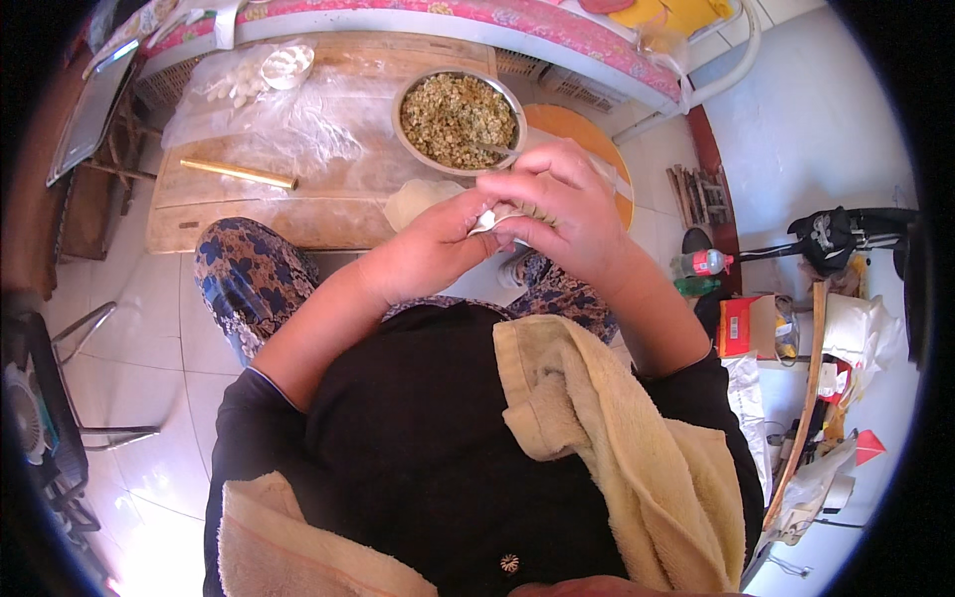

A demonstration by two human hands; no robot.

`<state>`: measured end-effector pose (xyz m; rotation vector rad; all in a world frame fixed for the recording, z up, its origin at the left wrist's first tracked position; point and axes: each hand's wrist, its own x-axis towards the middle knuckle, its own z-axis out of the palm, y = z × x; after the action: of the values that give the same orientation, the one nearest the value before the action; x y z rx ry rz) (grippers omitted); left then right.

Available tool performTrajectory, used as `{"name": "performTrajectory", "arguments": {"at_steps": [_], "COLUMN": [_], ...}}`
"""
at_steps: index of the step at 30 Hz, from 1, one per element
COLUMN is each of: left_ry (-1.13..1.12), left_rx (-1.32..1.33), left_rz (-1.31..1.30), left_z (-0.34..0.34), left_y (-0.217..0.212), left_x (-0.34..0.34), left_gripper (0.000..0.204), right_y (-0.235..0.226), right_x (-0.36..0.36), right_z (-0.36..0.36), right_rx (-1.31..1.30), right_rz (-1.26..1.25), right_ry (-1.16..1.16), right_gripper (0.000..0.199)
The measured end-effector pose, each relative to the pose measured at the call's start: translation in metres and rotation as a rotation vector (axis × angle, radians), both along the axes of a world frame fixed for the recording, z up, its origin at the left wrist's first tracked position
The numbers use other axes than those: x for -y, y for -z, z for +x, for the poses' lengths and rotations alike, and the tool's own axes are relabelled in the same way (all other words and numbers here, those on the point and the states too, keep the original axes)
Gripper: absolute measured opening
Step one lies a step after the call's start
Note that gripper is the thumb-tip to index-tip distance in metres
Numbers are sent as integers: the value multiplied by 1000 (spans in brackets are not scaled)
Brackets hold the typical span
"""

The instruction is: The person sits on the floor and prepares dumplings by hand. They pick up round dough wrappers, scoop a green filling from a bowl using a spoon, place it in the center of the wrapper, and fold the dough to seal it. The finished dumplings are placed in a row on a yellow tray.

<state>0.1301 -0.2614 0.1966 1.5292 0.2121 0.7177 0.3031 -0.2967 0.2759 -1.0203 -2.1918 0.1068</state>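
Between my two hands, just above my lap, is a small white dumpling (487, 220), mostly hidden by my fingers. My left hand (428, 249) pinches it from the left, thumb and fingers pressed together. The right hand (565, 211) curls around its other side, fingers bent over it. Just beyond them stands a steel bowl (399, 131) of chopped greenish-brown filling (458, 111), with a metal utensil handle (490, 149) resting in it. Pale round dough wrappers (418, 202) lie on the board's near edge, left of my hands.
The wooden board (184, 219) carries a golden rolling pin (239, 173), crumpled clear plastic (308, 134), white dough pieces (234, 88) and a small white bowl (267, 72). A round orange board (619, 159) is at the right. A bed (557, 40) borders the far side.
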Motion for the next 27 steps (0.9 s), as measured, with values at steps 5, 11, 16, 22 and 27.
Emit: {"name": "performTrajectory", "arguments": {"at_steps": [5, 11, 16, 22, 27], "left_ry": [-54, 85, 31, 139, -83], "left_rx": [33, 135, 77, 123, -30], "left_rz": [-203, -422, -225, -415, -166], "left_z": [4, 5, 7, 13, 20], "left_y": [-6, -1, -3, -6, 8], "left_x": [7, 10, 11, 13, 8], "left_gripper": [41, 28, 19, 15, 15], "right_y": [-2, 1, 0, 2, 4], "right_x": [-2, 1, 2, 8, 1], "right_z": [8, 3, 4, 10, 5], "right_rx": [31, 15, 44, 33, 83], "right_rz": [16, 76, 36, 2, 82], "right_ry": [-116, -77, -81, -42, 36], "right_gripper": [15, 15, 19, 20, 20]}}
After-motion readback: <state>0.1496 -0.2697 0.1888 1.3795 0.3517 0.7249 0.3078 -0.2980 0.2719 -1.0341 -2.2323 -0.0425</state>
